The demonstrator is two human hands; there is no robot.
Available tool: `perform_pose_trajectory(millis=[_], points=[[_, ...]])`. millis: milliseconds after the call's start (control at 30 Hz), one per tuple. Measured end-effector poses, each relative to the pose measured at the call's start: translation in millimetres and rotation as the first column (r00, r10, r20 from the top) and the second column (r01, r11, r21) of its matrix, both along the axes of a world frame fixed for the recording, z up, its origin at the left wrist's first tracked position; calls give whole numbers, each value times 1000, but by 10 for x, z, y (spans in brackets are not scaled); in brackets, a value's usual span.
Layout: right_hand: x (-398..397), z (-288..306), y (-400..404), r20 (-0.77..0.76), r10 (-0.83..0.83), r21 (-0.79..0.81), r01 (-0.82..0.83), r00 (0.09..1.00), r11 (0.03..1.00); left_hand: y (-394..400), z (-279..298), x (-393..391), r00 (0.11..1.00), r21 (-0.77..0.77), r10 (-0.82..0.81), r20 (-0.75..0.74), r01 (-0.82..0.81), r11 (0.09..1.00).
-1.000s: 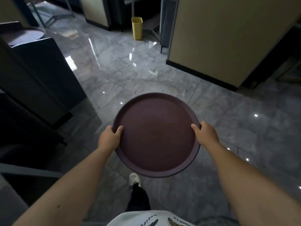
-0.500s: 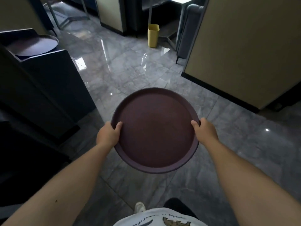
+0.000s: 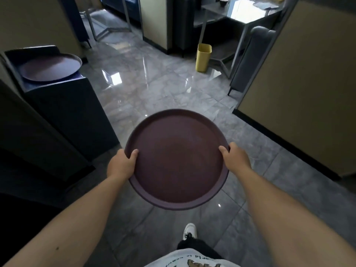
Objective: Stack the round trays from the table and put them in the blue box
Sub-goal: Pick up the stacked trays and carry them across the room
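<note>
I hold a stack of round dark brown trays [image 3: 178, 160] level in front of me above the floor. My left hand [image 3: 121, 164] grips its left rim with the thumb over the edge. My right hand [image 3: 235, 159] grips the right rim the same way. At the upper left another round brown tray [image 3: 51, 67] lies in the open top of a dark blue box [image 3: 63, 101]. That box stands well ahead and left of the tray stack I carry.
Glossy grey tile floor [image 3: 154, 87] stretches ahead. A yellow bin [image 3: 203, 57] stands at the far middle beside a grey chair [image 3: 250, 58] and a table. A beige partition [image 3: 308, 83] runs along the right. Dark furniture lines the left. My shoe [image 3: 189, 230] shows below.
The view has moved forward and tilted up. The blue box with its tray has come closer and lower in the picture. My grip on the trays is unchanged.
</note>
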State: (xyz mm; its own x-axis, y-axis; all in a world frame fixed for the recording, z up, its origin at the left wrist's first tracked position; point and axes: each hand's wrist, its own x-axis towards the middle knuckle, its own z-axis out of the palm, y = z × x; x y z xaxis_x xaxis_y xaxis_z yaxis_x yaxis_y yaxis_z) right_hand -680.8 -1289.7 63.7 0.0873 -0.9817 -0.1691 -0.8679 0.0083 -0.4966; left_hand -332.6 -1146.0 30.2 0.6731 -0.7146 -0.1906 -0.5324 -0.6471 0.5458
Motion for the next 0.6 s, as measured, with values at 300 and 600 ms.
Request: perform_pose_trajectory(millis=[300, 600], points=[[431, 88, -1659, -33, 70, -8, -71, 997, 997, -1327, 63, 258, 997, -12, 81, -6, -81, 997], [1364, -39, -2888, -15, 82, -5, -82, 996, 997, -2557, 79, 1181, 997, -2, 73, -10, -73, 997]])
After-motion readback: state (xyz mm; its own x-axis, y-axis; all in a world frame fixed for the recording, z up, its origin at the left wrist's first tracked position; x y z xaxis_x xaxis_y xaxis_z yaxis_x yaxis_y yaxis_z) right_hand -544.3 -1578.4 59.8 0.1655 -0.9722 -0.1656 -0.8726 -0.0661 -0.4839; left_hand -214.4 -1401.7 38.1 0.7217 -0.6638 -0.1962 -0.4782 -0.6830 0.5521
